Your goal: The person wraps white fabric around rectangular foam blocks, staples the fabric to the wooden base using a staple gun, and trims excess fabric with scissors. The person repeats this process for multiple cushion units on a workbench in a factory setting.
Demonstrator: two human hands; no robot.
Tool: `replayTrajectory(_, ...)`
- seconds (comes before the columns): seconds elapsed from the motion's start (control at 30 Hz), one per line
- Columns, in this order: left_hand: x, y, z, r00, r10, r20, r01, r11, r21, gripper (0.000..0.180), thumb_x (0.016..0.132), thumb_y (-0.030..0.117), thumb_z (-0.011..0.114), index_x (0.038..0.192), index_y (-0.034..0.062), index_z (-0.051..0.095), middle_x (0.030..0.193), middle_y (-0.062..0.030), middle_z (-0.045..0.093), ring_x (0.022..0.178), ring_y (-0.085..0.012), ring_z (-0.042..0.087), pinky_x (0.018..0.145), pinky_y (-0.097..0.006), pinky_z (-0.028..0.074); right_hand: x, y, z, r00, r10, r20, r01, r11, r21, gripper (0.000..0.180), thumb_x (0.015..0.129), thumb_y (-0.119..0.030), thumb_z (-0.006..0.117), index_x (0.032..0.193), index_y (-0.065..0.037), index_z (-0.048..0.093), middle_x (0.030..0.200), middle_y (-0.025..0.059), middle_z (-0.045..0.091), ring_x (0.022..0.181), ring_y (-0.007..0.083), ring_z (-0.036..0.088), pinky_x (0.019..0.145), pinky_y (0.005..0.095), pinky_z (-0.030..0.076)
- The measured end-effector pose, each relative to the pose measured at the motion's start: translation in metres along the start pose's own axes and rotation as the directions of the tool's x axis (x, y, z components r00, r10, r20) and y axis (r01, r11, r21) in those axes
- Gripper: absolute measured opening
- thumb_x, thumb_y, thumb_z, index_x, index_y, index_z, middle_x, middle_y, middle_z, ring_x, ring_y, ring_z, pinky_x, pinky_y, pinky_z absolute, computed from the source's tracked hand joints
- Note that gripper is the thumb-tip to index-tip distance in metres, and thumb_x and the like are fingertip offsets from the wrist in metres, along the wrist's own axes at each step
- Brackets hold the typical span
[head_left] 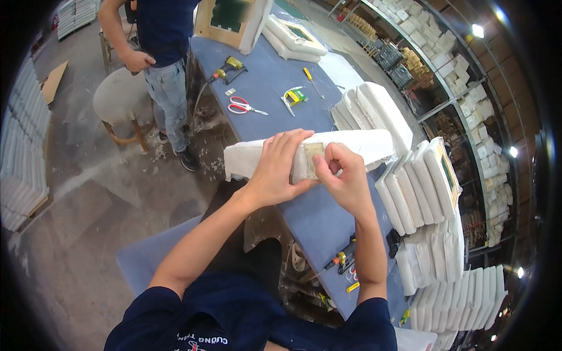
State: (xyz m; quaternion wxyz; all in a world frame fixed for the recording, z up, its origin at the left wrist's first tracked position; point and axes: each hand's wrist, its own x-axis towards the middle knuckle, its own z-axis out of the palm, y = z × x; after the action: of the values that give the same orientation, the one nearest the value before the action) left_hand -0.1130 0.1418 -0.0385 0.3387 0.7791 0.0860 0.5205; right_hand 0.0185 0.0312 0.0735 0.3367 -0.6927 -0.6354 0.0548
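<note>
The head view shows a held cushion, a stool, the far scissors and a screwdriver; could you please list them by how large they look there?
1. Held cushion
2. Stool
3. Far scissors and screwdriver: too alike to rank.

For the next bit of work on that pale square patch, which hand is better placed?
Probably the right hand: its thumb and bent fingers are at the pale patch. The left hand is spread across the white padded piece, seemingly steadying it.

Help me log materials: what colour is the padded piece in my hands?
The padded piece is mostly white, showing best in the head view.
</note>
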Motion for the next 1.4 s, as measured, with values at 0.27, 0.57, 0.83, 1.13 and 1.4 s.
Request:
replayTrajectory(0.27,0.005,-0.028,0.012,0.973,0.167,-0.157,-0.142,0.977,0.158,0.097,0.094,0.056,0.076,0.164,0.0014,0.036,0.153,-0.0264,0.047,0.14,-0.0457,0.046,0.118,-0.054,0.034,-0.014,0.047,0.007,0.891,-0.181,-0.416,0.219,0.975,0.044,0.016,0.099,-0.004,0.068,0.086,0.0,0.058,0.077,0.0056,0.049,0.067,0.0154,0.046,0.06,0.0325,0.037)
replayTrajectory(0.57,0.014,-0.021,0.023,0.965,0.202,-0.167,-0.166,0.964,0.206,0.053,0.111,0.057,0.047,0.149,0.0237,0.064,0.16,-0.0277,0.042,0.142,-0.0435,0.046,0.114,-0.053,0.034,-0.179,0.302,0.058,0.92,0.333,-0.208,-0.393,0.803,-0.448,0.023,0.099,-0.021,0.073,0.087,-0.004,0.064,0.07,0.0101,0.057,0.065,0.027,0.06,0.063,0.0431,0.047)
replayTrajectory(0.83,0.019,-0.026,0.021,0.965,0.171,-0.2,-0.123,0.965,0.231,0.054,0.114,0.055,0.04,0.147,0.0214,0.066,0.161,-0.0284,0.042,0.138,-0.043,0.048,0.113,-0.053,0.035,-0.266,0.35,0.089,0.853,0.37,-0.369,-0.522,0.565,-0.639,0.047,0.095,-0.036,0.078,0.13,-0.009,0.063,0.117,0.0152,0.065,0.112,0.0386,0.065,0.081,0.0528,0.054)
replayTrajectory(1.13,0.035,-0.038,0.029,0.947,0.163,-0.278,-0.106,0.972,0.208,0.049,0.115,0.05,0.045,0.141,0.0197,0.073,0.17,-0.0282,0.034,0.145,-0.0432,0.045,0.121,-0.053,0.031,-0.401,0.354,0.082,0.259,0.604,-0.753,-0.899,-0.135,-0.418,0.091,0.091,-0.04,0.082,0.165,-0.012,0.038,0.125,0.0161,0.066,0.117,0.035,0.067,0.09,0.0546,0.056)
replayTrajectory(1.4,0.044,-0.041,0.03,0.953,0.154,-0.262,-0.105,0.976,0.191,0.042,0.099,0.038,0.074,0.139,0.0248,0.071,0.167,-0.0258,0.038,0.143,-0.0426,0.046,0.117,-0.053,0.033,-0.432,0.429,0.033,0.257,0.641,-0.724,-0.956,0.06,-0.286,0.097,0.086,-0.012,0.072,0.17,-0.005,0.023,0.125,0.0231,0.065,0.103,0.0347,0.071,0.089,0.0517,0.057)
